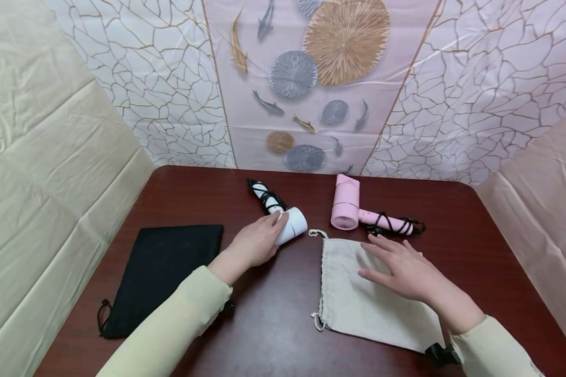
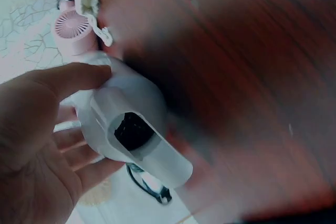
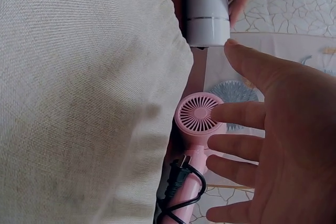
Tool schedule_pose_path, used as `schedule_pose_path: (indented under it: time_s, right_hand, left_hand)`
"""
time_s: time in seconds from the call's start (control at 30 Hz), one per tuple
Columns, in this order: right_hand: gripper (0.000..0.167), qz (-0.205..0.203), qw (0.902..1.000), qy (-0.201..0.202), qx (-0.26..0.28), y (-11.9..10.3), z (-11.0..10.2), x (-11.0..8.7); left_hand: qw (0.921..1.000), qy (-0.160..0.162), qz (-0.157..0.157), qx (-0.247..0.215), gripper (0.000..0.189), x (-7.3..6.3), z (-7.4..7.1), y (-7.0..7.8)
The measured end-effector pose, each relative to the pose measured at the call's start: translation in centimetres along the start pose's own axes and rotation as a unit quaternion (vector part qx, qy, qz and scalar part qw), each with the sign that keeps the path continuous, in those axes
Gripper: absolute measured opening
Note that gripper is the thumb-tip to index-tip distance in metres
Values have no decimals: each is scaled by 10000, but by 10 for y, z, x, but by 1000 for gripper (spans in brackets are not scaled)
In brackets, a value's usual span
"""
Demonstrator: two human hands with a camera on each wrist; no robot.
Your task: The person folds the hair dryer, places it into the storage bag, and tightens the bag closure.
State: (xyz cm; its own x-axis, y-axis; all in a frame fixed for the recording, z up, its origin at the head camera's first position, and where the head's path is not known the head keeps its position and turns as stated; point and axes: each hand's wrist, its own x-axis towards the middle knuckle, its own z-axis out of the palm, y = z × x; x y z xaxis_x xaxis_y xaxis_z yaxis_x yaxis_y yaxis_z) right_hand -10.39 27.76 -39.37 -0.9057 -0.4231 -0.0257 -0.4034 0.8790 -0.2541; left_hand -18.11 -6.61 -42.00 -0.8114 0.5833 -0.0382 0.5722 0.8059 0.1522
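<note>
My left hand (image 1: pixel 256 240) grips the barrel of a white hair dryer (image 1: pixel 295 226), thumb on one side and fingers round the other in the left wrist view. Its nozzle (image 2: pixel 176 163) faces that camera, and its handle (image 1: pixel 265 196), wound with a black cord, points to the back left. Over a beige drawstring bag (image 1: pixel 358 303), my right hand (image 1: pixel 407 269) is held with fingers spread and nothing in it. Just beyond that hand lies a pink hair dryer (image 1: pixel 346 201), its round grille (image 3: pixel 200 113) showing in the right wrist view.
A black drawstring pouch (image 1: pixel 167 272) lies flat on the left of the dark red wooden table (image 1: pixel 264 335). Black cord (image 1: pixel 389 222) wraps the pink dryer's handle. Patterned cloth (image 1: pixel 287 120) hangs behind the table's back edge, with plain cream cloth (image 1: pixel 52 157) at the sides.
</note>
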Motion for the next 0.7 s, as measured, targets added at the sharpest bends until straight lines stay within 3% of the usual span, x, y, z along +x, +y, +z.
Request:
schedule_pose_path:
  time_s: [0.17,0.37,0.53,0.7]
  right_hand:
    - [65,-79,9999,-42,67,-1,-2,0]
    - [64,-128,9998,-98,80,0,-1,1]
    - [64,-148,9998,-122,87,1,1,2]
    - [64,-152,9997,-155,86,2,3,2]
  left_hand:
    - [9992,-98,318,201,74,-4,-4,-8]
    - [9980,-3,550,318,71,-6,-3,-15]
    - [9977,34,592,335,70,-7,-2,-18]
    - [9980,79,422,474,73,-8,2,-16]
